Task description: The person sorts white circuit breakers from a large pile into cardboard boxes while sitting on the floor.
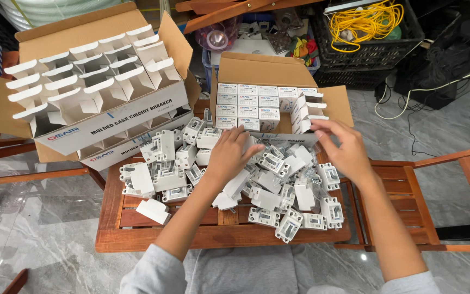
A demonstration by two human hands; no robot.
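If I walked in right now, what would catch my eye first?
Probably the heap of small white breaker units covering the slatted wooden table, with the left hand resting on it and the right hand reaching in. Behind stands an open cardboard box of packed white cartons, and at upper left a bigger box of empty white cartons. A yellow cable coil sits at the top.

Left hand lowered; right hand seemingly spread.
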